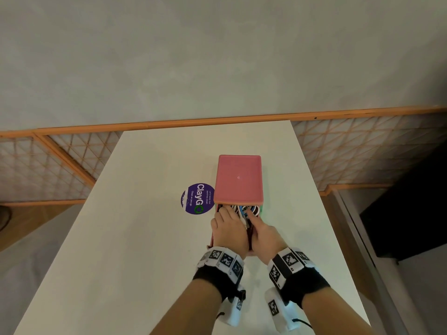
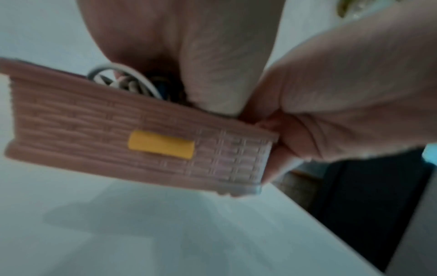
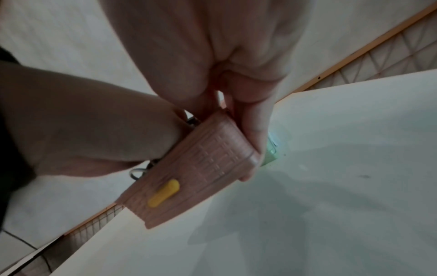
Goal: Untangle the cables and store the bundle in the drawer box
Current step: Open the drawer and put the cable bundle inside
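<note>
A pink drawer box [image 1: 239,180] stands on the white table [image 1: 145,238] with its drawer pulled out toward me. The drawer front [image 2: 94,130] [image 3: 189,186] is ribbed and has a yellow handle [image 2: 160,144] [image 3: 163,193]. A bundle of white, blue, red and black cables [image 1: 244,210] [image 2: 123,80] lies in the drawer, rising above its rim. My left hand [image 1: 228,228] [image 2: 212,65] presses down on the cables with its fingers inside the drawer. My right hand [image 1: 263,234] [image 3: 236,56] grips the drawer's right wall, fingers outside, one digit on the cables.
A round purple sticker [image 1: 197,199] lies on the table just left of the box. A wood-framed lattice screen [image 1: 72,155] runs behind the table. A dark block [image 1: 411,213] stands past the table's right edge. A green lower part of the box [image 3: 270,151] shows under the drawer.
</note>
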Motion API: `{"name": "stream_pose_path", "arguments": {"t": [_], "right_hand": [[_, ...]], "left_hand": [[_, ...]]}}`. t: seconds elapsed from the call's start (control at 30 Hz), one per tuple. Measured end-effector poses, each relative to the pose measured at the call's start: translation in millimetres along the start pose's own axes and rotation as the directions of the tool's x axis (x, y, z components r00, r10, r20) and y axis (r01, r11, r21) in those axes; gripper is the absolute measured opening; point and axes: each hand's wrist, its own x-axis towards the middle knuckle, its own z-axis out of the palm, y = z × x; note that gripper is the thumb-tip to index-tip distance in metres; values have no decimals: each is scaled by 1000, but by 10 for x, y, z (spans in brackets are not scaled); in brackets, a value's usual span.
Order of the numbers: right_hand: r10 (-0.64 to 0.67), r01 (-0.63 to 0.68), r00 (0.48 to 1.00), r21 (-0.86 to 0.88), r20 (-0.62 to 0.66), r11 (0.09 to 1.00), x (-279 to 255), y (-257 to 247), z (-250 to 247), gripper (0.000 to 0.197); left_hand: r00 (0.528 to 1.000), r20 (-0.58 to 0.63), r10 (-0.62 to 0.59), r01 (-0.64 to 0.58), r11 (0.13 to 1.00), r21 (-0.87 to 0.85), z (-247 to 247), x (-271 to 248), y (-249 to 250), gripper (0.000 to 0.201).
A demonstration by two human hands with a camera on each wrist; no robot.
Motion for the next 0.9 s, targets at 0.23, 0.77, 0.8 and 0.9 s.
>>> {"name": "stream_pose_path", "arguments": {"t": [0.23, 0.77, 0.8, 0.9], "right_hand": [[33, -43, 994, 90, 104, 995, 109, 13, 18, 64], [-85, 102, 993, 235, -82, 967, 77, 112, 173, 72], [-69, 86, 994, 196, -90, 977, 90, 106, 156, 68], [-24, 40, 995, 171, -92, 984, 105, 101, 88, 60]], "left_hand": [[935, -58, 350, -354, 904, -239, -47, -41, -297, 66], [904, -228, 363, -424, 833, -355, -96, -77, -497, 45], [902, -258, 345, -422, 827, -371, -142, -59, -549, 40], [901, -412, 138, -327, 841, -431, -134, -24, -633, 27]]}}
